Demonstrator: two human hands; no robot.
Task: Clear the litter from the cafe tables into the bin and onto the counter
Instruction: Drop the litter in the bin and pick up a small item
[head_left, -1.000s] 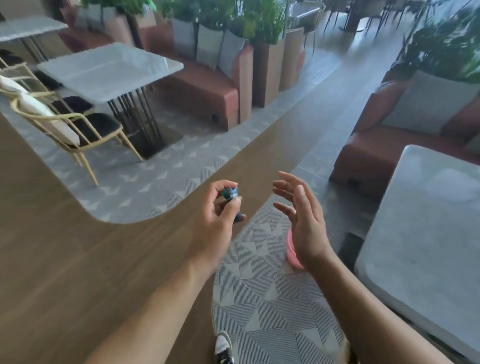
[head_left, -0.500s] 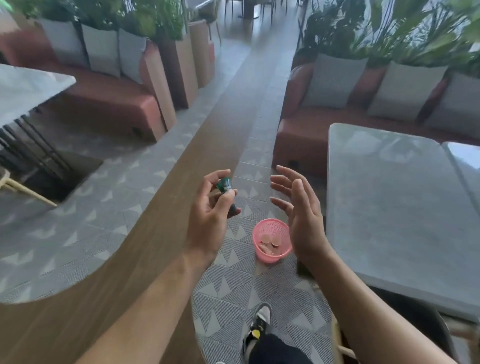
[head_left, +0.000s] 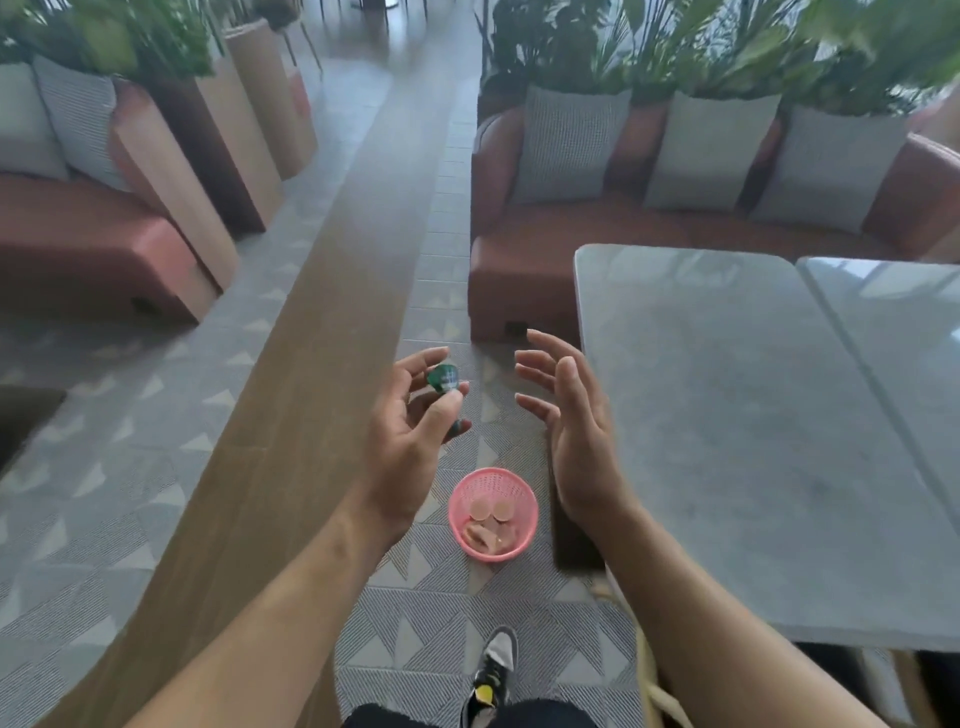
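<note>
My left hand (head_left: 410, 431) pinches a small crumpled green wrapper (head_left: 443, 378) between thumb and fingers, held up over the floor. My right hand (head_left: 571, 421) hovers beside it with fingers spread and relaxed, holding nothing. A small pink mesh bin (head_left: 492, 514) stands on the patterned floor below and between both hands; it holds a few pale round pieces of litter. The grey marble cafe table (head_left: 753, 426) lies just right of my right hand, its top bare.
A second marble table (head_left: 893, 332) joins the first on the right. A rust-red sofa (head_left: 524, 270) with grey cushions stands behind them, another sofa (head_left: 78, 260) at the left. A wooden floor strip (head_left: 291, 405) runs diagonally. My shoe (head_left: 493, 670) is just behind the bin.
The view swung right and I stepped forward: the pink bin came out from behind my right hand and now sits below both hands. The left hand still holds the wrapper.
</note>
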